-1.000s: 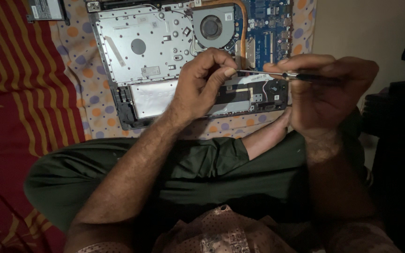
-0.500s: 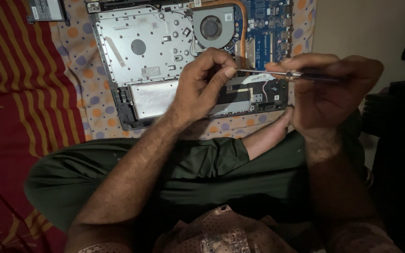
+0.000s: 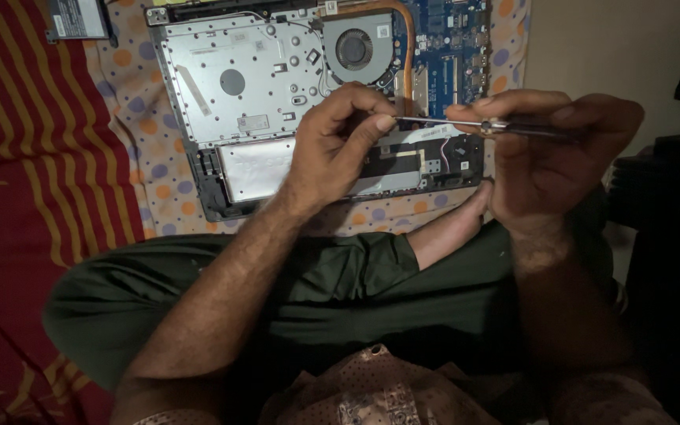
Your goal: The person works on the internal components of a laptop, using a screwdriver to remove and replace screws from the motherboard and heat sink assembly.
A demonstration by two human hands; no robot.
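Head view: I see my right hand (image 3: 548, 161) gripping a screwdriver (image 3: 485, 124) by its handle, held level just above the opened laptop (image 3: 277, 94). My left hand (image 3: 340, 142) pinches the shaft's tip over the laptop's near edge.

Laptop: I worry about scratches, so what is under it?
The open laptop lies on a pale cloth with orange and purple dots, itself spread over a red, yellow-striped sheet. The left hand covers part of its near edge; what's beneath the case is hidden.
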